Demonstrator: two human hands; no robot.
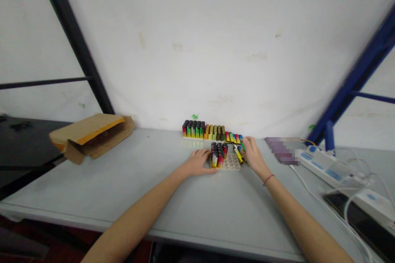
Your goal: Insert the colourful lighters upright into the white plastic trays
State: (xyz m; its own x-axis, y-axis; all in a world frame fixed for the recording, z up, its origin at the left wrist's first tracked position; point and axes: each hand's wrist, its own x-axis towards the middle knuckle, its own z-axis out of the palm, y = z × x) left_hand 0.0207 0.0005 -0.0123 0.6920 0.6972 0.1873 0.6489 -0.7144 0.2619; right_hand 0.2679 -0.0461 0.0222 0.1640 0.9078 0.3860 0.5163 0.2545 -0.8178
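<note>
A pale tray (231, 162) with round sockets sits on the table, its left part filled with several upright lighters (217, 157) with dark tops. My left hand (198, 163) grips the tray's left end, thumb along the front and fingers toward the back. At the tray's right side, my right hand (252, 154) is closed on a green lighter (242, 145), partly hidden by the fingers. Beneath that hand, yellow lighters (238, 155) lie beside the tray. Behind, a row of multicoloured lighters (233, 137) lies on its side.
Two full blocks of upright lighters, one black-topped (193, 130) and one yellow-brown (214, 132), stand against the wall. An open cardboard box (92, 133) lies at the left. Along the right are a power strip (327, 170), white cables and a dark phone (361, 218).
</note>
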